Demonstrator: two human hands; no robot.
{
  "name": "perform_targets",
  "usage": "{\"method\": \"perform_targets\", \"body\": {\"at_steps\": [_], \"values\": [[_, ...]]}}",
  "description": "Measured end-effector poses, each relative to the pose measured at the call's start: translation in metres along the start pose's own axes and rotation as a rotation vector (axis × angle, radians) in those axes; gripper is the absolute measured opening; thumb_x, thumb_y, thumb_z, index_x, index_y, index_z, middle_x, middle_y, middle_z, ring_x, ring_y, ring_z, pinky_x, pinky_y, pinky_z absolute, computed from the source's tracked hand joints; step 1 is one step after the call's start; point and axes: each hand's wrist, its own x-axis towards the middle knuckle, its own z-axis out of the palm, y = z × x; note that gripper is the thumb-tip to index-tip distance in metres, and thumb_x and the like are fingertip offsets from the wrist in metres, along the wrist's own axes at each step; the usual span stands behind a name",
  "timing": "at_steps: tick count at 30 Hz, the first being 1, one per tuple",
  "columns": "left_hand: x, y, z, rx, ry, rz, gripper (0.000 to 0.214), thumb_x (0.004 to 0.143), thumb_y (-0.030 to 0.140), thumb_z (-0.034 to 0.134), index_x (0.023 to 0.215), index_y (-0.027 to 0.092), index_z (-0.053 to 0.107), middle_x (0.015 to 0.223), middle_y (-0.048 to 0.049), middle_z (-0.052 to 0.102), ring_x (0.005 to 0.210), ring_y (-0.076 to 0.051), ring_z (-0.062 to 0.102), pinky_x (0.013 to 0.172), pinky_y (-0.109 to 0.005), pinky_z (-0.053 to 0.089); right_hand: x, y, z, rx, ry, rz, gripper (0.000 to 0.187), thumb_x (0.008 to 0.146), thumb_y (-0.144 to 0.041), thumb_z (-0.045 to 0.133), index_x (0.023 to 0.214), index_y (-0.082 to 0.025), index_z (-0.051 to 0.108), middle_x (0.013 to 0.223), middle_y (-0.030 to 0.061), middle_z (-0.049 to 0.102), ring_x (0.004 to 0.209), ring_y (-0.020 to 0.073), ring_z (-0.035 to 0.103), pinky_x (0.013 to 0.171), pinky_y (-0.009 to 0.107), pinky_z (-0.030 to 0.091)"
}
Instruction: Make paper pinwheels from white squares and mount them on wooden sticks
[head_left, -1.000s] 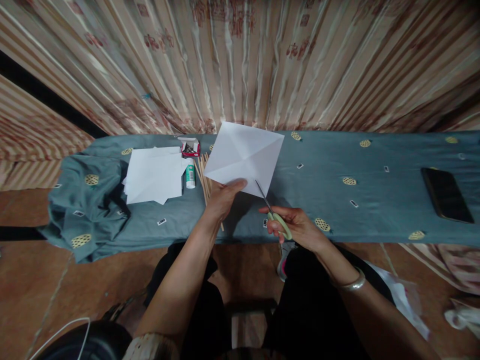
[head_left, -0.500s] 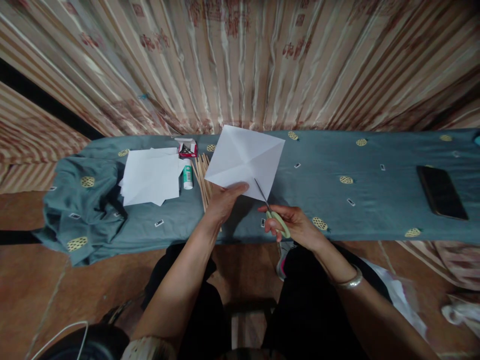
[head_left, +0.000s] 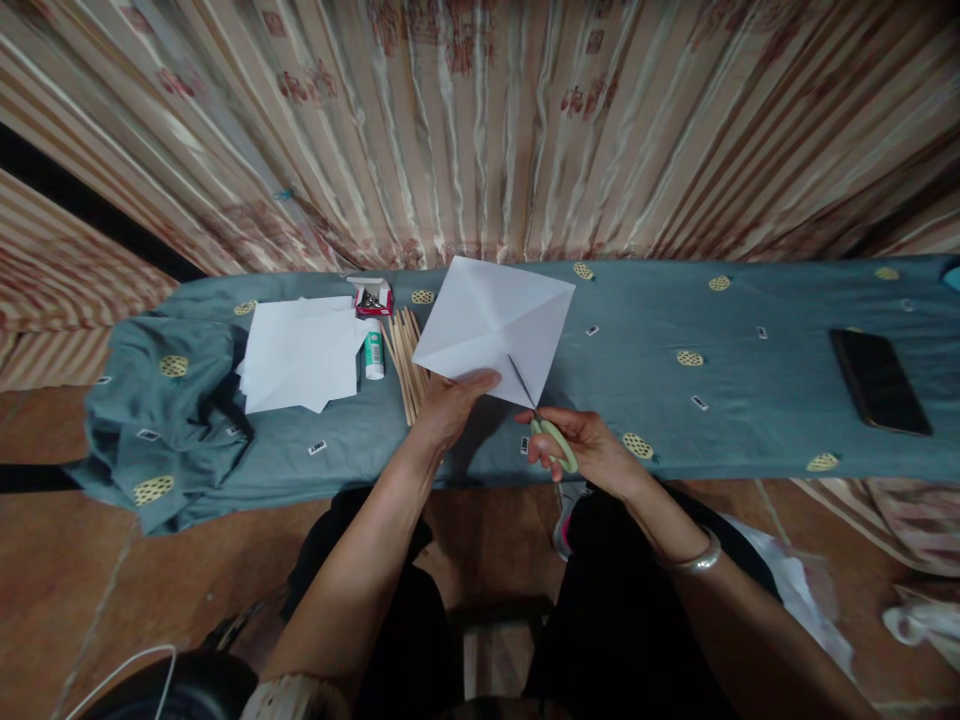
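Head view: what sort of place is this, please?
Probably a room at home used for paper craft: a curtain behind a cloth-covered bench, with a paper stack, sticks and glue on it. The left hand holds a creased sheet; the right hand, scissors.

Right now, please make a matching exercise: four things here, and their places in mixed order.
1 white creased paper square
2 green-handled metal scissors
3 flat black phone
4 green-and-white glue stick

a on the blue-grey cloth, right end
b in the right hand
c between white paper pile and thin wooden sticks
d in the left hand

Pairs: 1-d, 2-b, 3-a, 4-c
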Motion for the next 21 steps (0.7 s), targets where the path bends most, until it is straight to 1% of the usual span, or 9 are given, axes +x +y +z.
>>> {"method": "perform_targets", "body": {"at_steps": [6,9,14,21], "values": [[-0.0008,0.0016,0.0010,-0.002,-0.002,0.003,0.048,0.045,0.012,0.082,0.090,0.021,0.066,0.080,0.0030,0.071,0.078,-0.016,0.065,0.082,-0.032,0.050,0.0003,0.0001,0.0003,0.006,0.005,0.009,0.053,0.066,-0.049,0.081,0.107,-0.016,0.072,0.060,-0.0007,0.064,0.047,0.0070,0.053,0.037,0.016,0.047],[-0.0012,0.0002,0.0016,-0.001,-0.004,-0.004,0.049,0.045,0.012,0.082,0.090,0.021,0.065,0.081,0.0026,0.070,0.077,-0.016,0.065,0.081,-0.033,0.050,0.0007,-0.0007,0.0003,0.003,0.013,0.013,0.053,0.065,-0.049,0.082,0.105,-0.015,0.072,0.061,-0.0001,0.065,0.048,0.0075,0.054,0.038,0.016,0.048],[-0.0019,-0.0031,0.0031,0.012,0.003,-0.023,0.048,0.044,0.014,0.082,0.088,0.018,0.064,0.080,0.0025,0.069,0.078,-0.015,0.063,0.085,-0.033,0.048,0.0016,-0.0024,0.0002,0.004,0.025,0.006,0.052,0.064,-0.049,0.083,0.102,-0.015,0.073,0.063,0.0006,0.067,0.048,0.0073,0.054,0.040,0.017,0.049],[-0.0021,-0.0040,0.0027,-0.008,0.000,-0.029,0.048,0.044,0.012,0.083,0.088,0.018,0.065,0.081,0.0023,0.070,0.075,-0.015,0.063,0.081,-0.032,0.049,0.0016,-0.0021,-0.0007,-0.020,0.029,-0.005,0.049,0.065,-0.049,0.082,0.100,-0.015,0.073,0.061,0.0003,0.065,0.048,0.0080,0.054,0.038,0.017,0.047]]}}
